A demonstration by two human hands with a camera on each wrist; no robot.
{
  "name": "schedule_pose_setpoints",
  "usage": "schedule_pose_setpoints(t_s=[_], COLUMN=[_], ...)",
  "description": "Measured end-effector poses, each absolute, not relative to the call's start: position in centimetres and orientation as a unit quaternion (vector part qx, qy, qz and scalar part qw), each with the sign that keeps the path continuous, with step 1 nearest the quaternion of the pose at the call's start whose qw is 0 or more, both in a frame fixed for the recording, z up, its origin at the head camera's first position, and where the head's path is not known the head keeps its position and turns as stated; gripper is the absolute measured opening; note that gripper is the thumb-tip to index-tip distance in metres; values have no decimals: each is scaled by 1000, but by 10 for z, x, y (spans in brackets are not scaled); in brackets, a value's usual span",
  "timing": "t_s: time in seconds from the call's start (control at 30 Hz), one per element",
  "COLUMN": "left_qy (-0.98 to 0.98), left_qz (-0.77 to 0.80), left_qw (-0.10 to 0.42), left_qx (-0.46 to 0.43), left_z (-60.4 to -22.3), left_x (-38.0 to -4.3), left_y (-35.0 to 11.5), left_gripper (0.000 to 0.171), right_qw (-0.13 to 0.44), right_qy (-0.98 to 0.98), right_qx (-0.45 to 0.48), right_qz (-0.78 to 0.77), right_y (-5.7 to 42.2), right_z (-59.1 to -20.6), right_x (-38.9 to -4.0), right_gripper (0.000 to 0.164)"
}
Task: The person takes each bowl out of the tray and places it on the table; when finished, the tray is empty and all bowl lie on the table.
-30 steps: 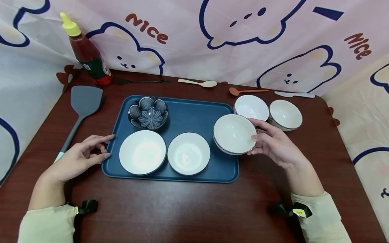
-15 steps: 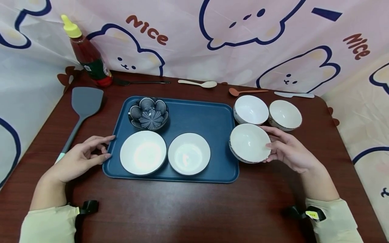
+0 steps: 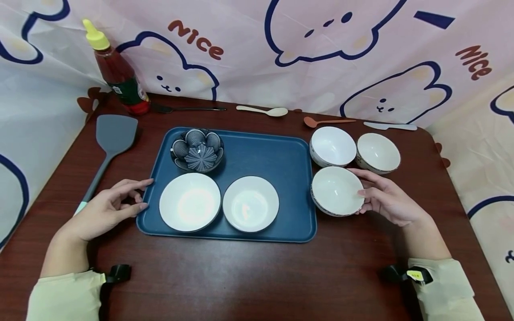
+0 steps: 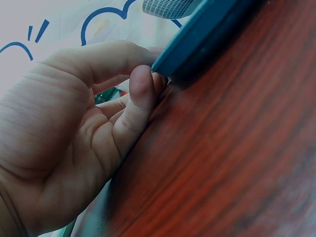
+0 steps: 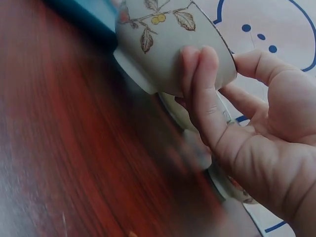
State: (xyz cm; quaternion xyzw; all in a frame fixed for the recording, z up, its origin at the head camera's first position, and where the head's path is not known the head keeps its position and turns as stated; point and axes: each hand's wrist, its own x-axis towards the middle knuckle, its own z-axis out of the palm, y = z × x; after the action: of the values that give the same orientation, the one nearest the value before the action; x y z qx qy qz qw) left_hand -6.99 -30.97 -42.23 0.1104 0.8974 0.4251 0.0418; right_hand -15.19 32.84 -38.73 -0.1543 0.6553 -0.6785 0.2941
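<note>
white bowls: 5 | dark patterned bowl: 1 | tray: 1 | spoons: 2 | knife: 1 | spatula: 1 | dark slim utensil: 1 | sauce bottle: 1 | hands: 2

Red btl. w/ yellow cap stands at back L; grey spatula lies nr. it. White spoon, orange spoon & pale knife lie along back edge.

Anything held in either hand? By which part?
Right hand holds a white bowl by its right side, fingers on the outside. Left hand touches the tray at its left edge; whether it grips cannot be told.
</note>
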Motion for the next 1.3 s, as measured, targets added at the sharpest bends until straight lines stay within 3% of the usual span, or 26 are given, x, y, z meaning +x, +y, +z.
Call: schedule_pose_setpoints(t_s=[0.57,1.0,1.3], left_qy=[897,899,899], left_qz=[423,421,421], left_qw=[50,48,48], left_qx=[121,108,108], left_z=[-425,-419,-421], left_x=[-71,-72,-69], left_y=[-310,-309,-309], left_gripper=[53,51,51], right_qw=[293,141,124], right_qy=[609,670,654], right_qx=[-161,-199,-202], right_qz=[-719,-701,-718], right_y=[338,344,334], right_z=[-406,-394,-381], right_x=[-157,-149,-148], right_gripper=[54,47,46])
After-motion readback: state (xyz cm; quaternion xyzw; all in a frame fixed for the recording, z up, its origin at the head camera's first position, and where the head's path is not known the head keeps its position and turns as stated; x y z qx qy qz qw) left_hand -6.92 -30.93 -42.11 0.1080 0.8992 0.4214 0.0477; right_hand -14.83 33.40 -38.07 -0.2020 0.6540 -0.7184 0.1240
